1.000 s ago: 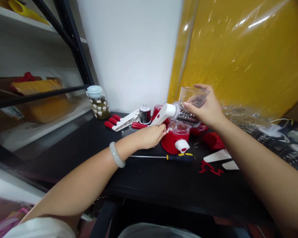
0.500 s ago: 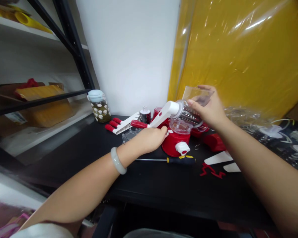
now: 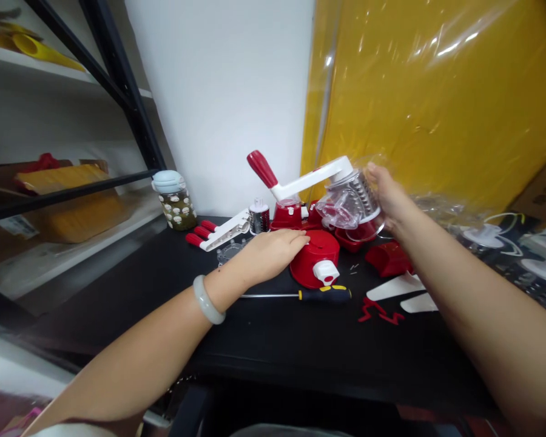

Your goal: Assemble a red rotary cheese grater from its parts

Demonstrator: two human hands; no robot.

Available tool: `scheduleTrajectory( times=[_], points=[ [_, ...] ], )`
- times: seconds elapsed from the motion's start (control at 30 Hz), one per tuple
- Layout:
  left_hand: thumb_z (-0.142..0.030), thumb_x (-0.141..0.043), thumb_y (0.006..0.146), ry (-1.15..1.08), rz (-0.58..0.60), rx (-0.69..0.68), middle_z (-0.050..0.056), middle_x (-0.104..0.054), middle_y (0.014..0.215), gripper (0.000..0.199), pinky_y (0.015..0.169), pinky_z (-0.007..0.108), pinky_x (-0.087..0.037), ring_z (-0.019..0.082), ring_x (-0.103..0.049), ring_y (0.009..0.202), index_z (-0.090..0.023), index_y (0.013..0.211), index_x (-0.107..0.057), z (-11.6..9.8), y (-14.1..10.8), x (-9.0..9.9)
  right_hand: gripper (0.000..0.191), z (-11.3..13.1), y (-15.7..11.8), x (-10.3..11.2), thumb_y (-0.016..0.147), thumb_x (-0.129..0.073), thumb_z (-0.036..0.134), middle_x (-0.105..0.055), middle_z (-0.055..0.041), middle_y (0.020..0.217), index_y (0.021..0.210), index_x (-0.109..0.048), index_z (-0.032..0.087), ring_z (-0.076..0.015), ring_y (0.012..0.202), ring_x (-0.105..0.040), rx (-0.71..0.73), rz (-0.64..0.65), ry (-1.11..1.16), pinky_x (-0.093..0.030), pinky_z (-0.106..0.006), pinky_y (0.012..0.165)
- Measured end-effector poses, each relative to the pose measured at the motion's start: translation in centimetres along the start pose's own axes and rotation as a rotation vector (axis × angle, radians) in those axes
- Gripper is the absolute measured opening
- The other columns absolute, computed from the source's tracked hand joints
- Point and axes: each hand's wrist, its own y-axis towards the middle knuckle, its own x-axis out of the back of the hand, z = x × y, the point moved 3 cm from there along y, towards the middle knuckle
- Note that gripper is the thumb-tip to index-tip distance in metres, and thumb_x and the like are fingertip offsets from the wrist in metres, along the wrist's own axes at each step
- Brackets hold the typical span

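Observation:
A red rotary grater base [image 3: 319,252] with a white knob stands on the black table. My left hand [image 3: 277,252] is closed on its left side, fingers at the top edge; the thumb is hidden. Raised above and to the right of the base, my right hand [image 3: 386,193] grips the clear grater housing [image 3: 341,206]. Inside the housing sits a metal grating drum [image 3: 361,191]. A white crank with a red handle [image 3: 261,169] sticks out to the left from it. A screwdriver [image 3: 325,294] lies just in front of the base.
Spare crank handles [image 3: 221,233] and another drum [image 3: 259,218] lie at the back left, near a lidded bottle [image 3: 175,203]. To the right are white strips [image 3: 394,285], red zigzag pieces [image 3: 380,312] and a red part [image 3: 386,258]. Plastic-wrapped yellow sheeting [image 3: 437,109] stands behind.
The clear housing with drum and crank has come off the red base, lifted up and right by my right hand. The crank handle now points upward. My left hand stays at the base.

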Motion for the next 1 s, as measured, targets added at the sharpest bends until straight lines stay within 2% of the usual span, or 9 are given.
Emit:
scheduleTrajectory(
  times=[0.13, 0.3, 0.43, 0.73, 0.87, 1.0],
  points=[
    [-0.012, -0.046, 0.094, 0.026, -0.009, -0.027, 0.015, -0.065, 0.128, 0.032, 0.088, 0.037, -0.059, 0.023, -0.066, 0.112, -0.011, 0.125, -0.054, 0.1, -0.1, -0.2, 0.054, -0.7, 0.1, 0.2, 0.075, -0.057, 0.067, -0.071, -0.0055, 0.074, 0.109, -0.057, 0.025, -0.0301, 0.075, -0.071, -0.047, -0.007, 0.062, -0.061, -0.046, 0.063],
    [-0.012, -0.045, 0.095, 0.045, 0.007, -0.052, 0.018, -0.065, 0.125, 0.031, 0.086, 0.039, -0.06, 0.025, -0.067, 0.11, -0.007, 0.125, -0.054, 0.0, 0.0, -0.4, 0.053, -1.6, -0.3, -0.2, 0.079, -0.051, 0.066, -0.072, -0.0086, 0.074, 0.104, -0.062, 0.021, -0.0298, 0.076, -0.072, -0.22, 0.115, 0.122, -0.062, -0.047, 0.067],
    [-0.012, -0.043, 0.096, 0.053, 0.031, -0.038, 0.017, -0.068, 0.118, 0.028, 0.086, 0.037, -0.059, 0.023, -0.068, 0.107, -0.008, 0.121, -0.055, 0.1, 0.2, -0.5, 0.049, -1.9, -0.4, -0.3, 0.079, -0.052, 0.064, -0.074, -0.0107, 0.08, 0.102, -0.063, 0.022, -0.0305, 0.081, -0.073, -0.265, 0.162, 0.17, -0.062, -0.048, 0.073],
    [-0.014, -0.042, 0.098, 0.057, 0.03, -0.059, 0.017, -0.07, 0.114, 0.026, 0.087, 0.036, -0.059, 0.023, -0.068, 0.107, -0.007, 0.118, -0.057, 0.1, 0.3, -0.6, 0.042, -3.3, 0.4, 0.7, 0.083, -0.052, 0.06, -0.071, -0.0075, 0.071, 0.095, -0.062, 0.022, -0.0274, 0.073, -0.072, -0.309, 0.075, 0.179, -0.062, -0.045, 0.071],
    [-0.015, -0.043, 0.098, -0.018, -0.007, -0.064, 0.02, -0.068, 0.119, 0.028, 0.09, 0.039, -0.058, 0.024, -0.067, 0.11, -0.006, 0.122, -0.055, 0.2, 0.1, -0.8, 0.039, -3.5, 0.5, 0.8, 0.084, -0.052, 0.058, -0.07, -0.0066, 0.067, 0.095, -0.063, 0.022, -0.0272, 0.068, -0.071, -0.323, 0.069, 0.206, -0.061, -0.046, 0.066],
    [-0.018, -0.044, 0.098, -0.104, -0.027, -0.034, 0.017, -0.067, 0.122, 0.027, 0.092, 0.037, -0.058, 0.022, -0.067, 0.11, -0.01, 0.122, -0.055, 0.4, 0.0, -0.9, 0.038, -3.5, 0.3, 0.7, 0.086, -0.05, 0.055, -0.07, -0.0053, 0.066, 0.096, -0.062, 0.021, -0.0246, 0.064, -0.069, -0.351, 0.08, 0.232, -0.062, -0.044, 0.067]
  ],
)
